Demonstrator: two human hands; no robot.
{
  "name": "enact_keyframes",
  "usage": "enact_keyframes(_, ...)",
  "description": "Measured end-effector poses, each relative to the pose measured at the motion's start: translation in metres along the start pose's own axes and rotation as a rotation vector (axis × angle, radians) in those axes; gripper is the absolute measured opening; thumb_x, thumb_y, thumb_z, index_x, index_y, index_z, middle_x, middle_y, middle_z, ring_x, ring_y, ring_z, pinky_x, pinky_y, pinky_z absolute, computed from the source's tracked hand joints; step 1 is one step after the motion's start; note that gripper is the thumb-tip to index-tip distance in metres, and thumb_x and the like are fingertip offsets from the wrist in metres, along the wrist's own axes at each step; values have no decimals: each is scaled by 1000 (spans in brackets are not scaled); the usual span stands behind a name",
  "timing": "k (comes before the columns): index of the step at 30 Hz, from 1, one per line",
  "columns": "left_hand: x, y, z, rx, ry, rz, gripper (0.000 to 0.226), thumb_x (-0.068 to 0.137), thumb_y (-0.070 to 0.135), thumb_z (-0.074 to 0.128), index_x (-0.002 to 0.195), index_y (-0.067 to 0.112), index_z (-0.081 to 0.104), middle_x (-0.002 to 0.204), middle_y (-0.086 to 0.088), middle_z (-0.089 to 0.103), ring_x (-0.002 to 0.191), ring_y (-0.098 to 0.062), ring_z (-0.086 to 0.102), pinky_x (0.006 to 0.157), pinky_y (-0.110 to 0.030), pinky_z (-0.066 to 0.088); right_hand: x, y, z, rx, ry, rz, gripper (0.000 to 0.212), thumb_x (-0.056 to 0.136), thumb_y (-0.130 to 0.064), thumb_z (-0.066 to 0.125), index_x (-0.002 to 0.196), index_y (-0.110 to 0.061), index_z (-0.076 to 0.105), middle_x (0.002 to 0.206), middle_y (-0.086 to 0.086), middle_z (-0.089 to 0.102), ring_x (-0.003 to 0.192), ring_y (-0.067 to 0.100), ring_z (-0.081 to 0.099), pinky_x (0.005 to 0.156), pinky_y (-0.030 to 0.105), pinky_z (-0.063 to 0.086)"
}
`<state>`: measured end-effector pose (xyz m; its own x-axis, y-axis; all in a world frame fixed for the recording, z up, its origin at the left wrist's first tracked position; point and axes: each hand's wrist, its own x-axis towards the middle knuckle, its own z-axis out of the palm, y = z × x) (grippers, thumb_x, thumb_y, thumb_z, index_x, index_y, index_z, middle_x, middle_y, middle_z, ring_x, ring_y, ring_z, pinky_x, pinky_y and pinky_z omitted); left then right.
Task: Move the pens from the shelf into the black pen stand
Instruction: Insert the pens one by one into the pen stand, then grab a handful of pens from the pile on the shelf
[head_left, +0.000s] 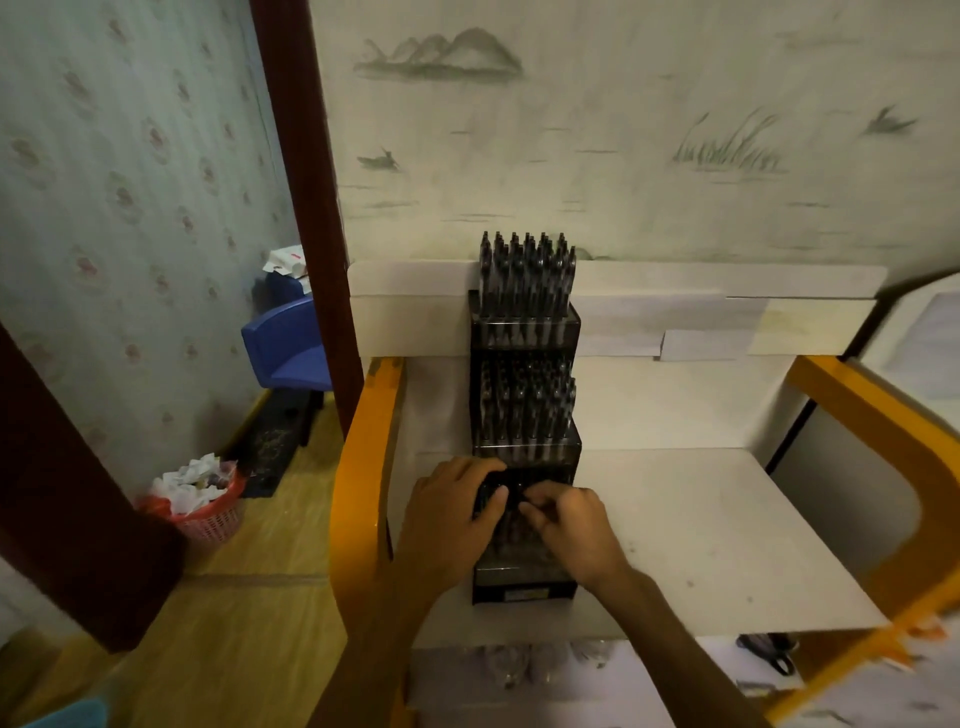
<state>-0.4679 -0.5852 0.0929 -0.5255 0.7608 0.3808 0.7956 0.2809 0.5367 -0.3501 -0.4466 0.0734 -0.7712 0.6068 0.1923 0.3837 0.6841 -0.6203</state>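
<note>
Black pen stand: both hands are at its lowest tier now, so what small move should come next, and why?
Probably push the pen down into the lowest tier. The right hand pinches something small over that tier of the black pen stand, the left hand grips its side, and the upper tiers already look full.

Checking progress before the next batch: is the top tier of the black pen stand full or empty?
Full, as far as shows: the top tier of the black pen stand is packed with upright pens, row behind row, caps up.

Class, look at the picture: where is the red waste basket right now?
In the head view, the red waste basket sits on the floor at lower left, full of crumpled paper, left of the yellow-edged shelf and below the blue chair.
</note>
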Motion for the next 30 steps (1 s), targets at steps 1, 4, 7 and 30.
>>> enact_keyframes(1,1,3,0,12,12,15,32,98,43,47,126,30,58,122,7,59,112,-11,55,95,-37,47,-1,-1,-5,-3,8,-3,12,93,-25,65,103,-21,71,95,-6,73,83,9,66,77,18,51)
enact_keyframes(4,9,19,7,-12,-20,74,31,99,42,49,127,31,57,123,9,58,110,-9,54,95,-34,46,-12,5,-27,-44,75,18,14,92,-30,64,103,-26,71,96,-7,73,84,12,67,77,31,55)
enact_keyframes(7,16,43,19,-28,-74,146,31,99,43,48,127,33,56,125,11,57,111,-8,52,98,-32,43,-28,13,-53,-100,176,52,20,94,-32,62,111,-25,70,109,-6,71,92,11,65,78,24,50)
enact_keyframes(30,14,406,234,-138,-283,511,35,100,49,45,131,36,52,129,14,57,115,-9,54,101,-35,43,-232,257,-337,-365,520,387,28,95,-41,57,121,-31,64,119,-8,66,100,14,64,79,30,54)
